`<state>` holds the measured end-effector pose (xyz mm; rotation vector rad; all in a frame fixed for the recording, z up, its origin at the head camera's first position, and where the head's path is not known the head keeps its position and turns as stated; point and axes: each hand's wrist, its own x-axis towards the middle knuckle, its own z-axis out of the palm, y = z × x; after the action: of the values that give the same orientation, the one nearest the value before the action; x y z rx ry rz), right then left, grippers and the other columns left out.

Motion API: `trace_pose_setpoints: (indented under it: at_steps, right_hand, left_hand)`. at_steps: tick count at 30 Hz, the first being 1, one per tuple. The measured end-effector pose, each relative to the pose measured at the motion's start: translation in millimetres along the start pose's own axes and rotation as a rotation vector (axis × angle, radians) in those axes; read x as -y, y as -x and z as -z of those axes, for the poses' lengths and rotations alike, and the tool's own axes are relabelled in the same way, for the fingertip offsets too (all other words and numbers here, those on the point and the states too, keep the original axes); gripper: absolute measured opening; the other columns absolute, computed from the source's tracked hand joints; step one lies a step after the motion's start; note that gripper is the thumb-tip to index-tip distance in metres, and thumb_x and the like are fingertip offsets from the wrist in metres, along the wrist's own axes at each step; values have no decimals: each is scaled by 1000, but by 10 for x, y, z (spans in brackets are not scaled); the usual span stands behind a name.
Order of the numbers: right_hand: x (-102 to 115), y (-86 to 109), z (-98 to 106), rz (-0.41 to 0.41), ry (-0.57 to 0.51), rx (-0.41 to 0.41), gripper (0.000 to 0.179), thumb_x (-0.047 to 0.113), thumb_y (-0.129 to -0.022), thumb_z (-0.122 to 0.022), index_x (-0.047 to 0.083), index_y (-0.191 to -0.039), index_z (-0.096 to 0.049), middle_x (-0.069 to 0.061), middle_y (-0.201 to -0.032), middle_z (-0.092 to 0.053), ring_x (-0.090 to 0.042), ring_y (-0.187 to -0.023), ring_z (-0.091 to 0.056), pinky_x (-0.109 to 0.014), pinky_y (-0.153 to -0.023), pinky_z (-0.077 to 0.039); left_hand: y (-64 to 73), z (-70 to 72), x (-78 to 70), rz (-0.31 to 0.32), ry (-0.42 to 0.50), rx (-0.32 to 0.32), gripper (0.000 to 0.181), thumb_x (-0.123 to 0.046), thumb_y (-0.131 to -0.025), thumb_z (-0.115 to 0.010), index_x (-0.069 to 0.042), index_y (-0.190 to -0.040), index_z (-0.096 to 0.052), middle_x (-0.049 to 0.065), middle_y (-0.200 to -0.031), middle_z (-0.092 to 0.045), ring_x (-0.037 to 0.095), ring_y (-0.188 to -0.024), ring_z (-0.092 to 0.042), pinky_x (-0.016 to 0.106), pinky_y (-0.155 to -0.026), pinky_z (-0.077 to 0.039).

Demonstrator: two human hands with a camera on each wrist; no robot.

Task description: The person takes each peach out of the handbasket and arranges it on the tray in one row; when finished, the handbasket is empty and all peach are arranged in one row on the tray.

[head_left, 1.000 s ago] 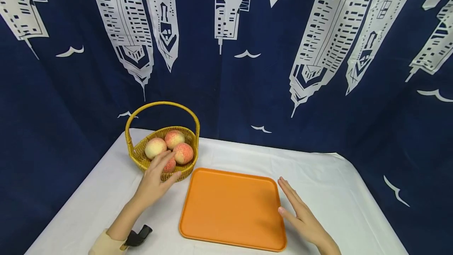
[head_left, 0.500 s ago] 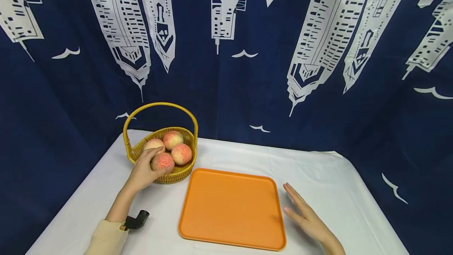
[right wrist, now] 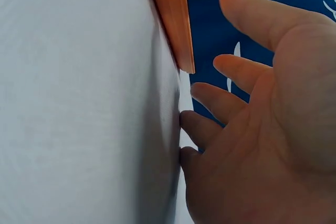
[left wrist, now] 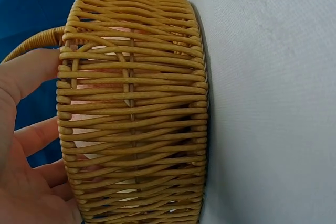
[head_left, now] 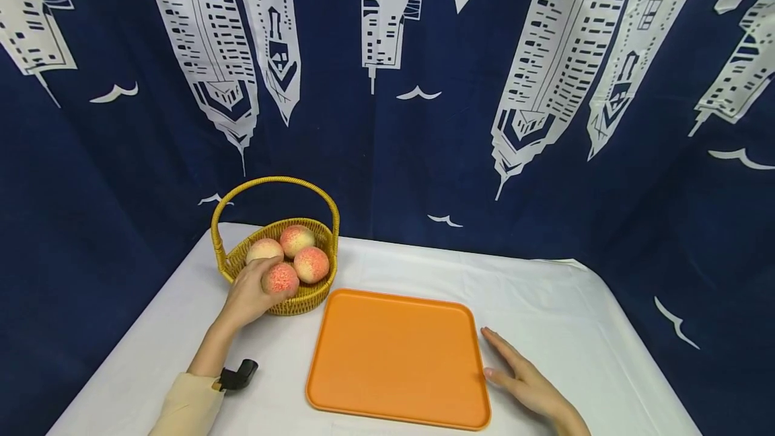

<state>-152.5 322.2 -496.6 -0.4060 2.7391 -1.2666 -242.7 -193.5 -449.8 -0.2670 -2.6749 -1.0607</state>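
In the head view, a yellow wicker basket (head_left: 303, 303) with a tall arched handle stands at the table's back left and holds several red-and-yellow peaches. My left hand (head_left: 247, 296) reaches over its near rim and grips the front peach (head_left: 281, 278) between thumb and fingers. The left wrist view has that hand's fingers dipping behind the woven wall (left wrist: 134, 108), which mostly hides the fruit. Beside the right edge of an orange tray (head_left: 396, 358), my right hand (head_left: 527, 382) holds nothing; its fingers are extended and apart in the right wrist view.
A white cloth (head_left: 575, 315) covers the table. Behind it hangs a dark blue curtain (head_left: 375, 153) printed with white buildings and birds. The tray lies just right of the basket. A black device (head_left: 239, 375) sits at my left wrist.
My left hand has moved left and down onto the front peach and taken hold of it. My right hand has lowered slightly beside the tray. Basket and tray stay in place.
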Motion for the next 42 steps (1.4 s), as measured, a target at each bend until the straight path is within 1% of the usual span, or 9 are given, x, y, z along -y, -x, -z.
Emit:
trace_pose_setpoints:
  at_steps: [3, 6, 10, 24, 29, 32, 34, 37, 42]
  right_hand:
    - [-14, -12, -3, -34, -24, 30, 69, 28, -92, -65, 17, -153, -34, -21, -159, -25, -15, -150, -11, -40, -123, -6]
    - [-15, -16, -9, -75, -44, 71, 71, 29, -92, -66, 17, -153, -32, -22, -160, -21, -50, -146, -5, -74, -109, 0]
    - [-17, -8, -6, -89, -38, 98, 71, 31, -92, -65, 17, -154, -31, -24, -160, -17, -52, -146, 0, -76, -107, 1]
    - [-21, 4, 6, -66, -29, 87, 70, 29, -91, -67, 19, -152, -35, -23, -160, -20, -51, -146, -2, -76, -107, 1]
    - [-38, 21, -16, -31, -38, 76, 68, 27, -91, -67, 19, -152, -36, -23, -159, -21, -12, -149, 0, -75, -108, 2]
    - [-51, 27, -24, -3, -51, 64, 68, 26, -92, -66, 19, -152, -36, -23, -159, -22, 18, -136, -2, -41, -122, 7]
    - [-55, 25, -27, 15, -54, 57, 68, 26, -92, -66, 18, -152, -36, -23, -159, -23, 25, -131, -3, -12, -115, 7]
    - [-50, 21, -31, 9, -60, 57, 68, 27, -91, -67, 19, -152, -36, -21, -160, -22, 23, -134, -3, 4, -98, 5]
    - [-30, 12, -34, -49, -76, 74, 70, 28, -90, -68, 22, -152, -35, -17, -162, -20, -9, -148, 0, -26, -118, 12]
  left_hand:
    - [1, -9, 14, 18, -13, -2, 64, -16, -78, -79, 1, -135, -54, 27, -135, -52, 51, -127, -42, 66, -100, -34]
    - [6, -20, 16, 35, -28, -7, 64, -15, -77, -79, 0, -134, -55, 27, -134, -53, 50, -127, -43, 66, -101, -33]
    - [4, -37, 8, 42, -49, -17, 64, -16, -76, -80, 0, -134, -56, 26, -132, -55, 49, -126, -44, 65, -101, -33]
    - [-57, -55, -5, 58, -108, -15, 66, -23, -75, -82, -1, -132, -57, 27, -129, -54, 47, -118, -53, 64, -93, -38]
    - [-56, -52, 3, 55, -135, -12, 67, -26, -74, -83, -3, -132, -58, 27, -128, -54, 48, -117, -53, 64, -91, -39]
    - [-56, -55, 10, 53, -131, -23, 67, -26, -73, -84, -3, -131, -59, 26, -125, -56, 47, -115, -54, 63, -89, -40]
    - [-56, -61, 13, 56, -129, -34, 67, -27, -72, -84, -4, -130, -60, 25, -123, -57, 46, -113, -55, 62, -87, -41]
    - [-57, -68, 16, 62, -126, -50, 67, -27, -70, -85, -5, -129, -61, 23, -123, -59, 45, -111, -56, 61, -86, -42]
    - [-63, -68, 17, 69, -117, -78, 66, -27, -69, -86, -5, -126, -63, 22, -123, -60, 44, -110, -58, 60, -86, -43]
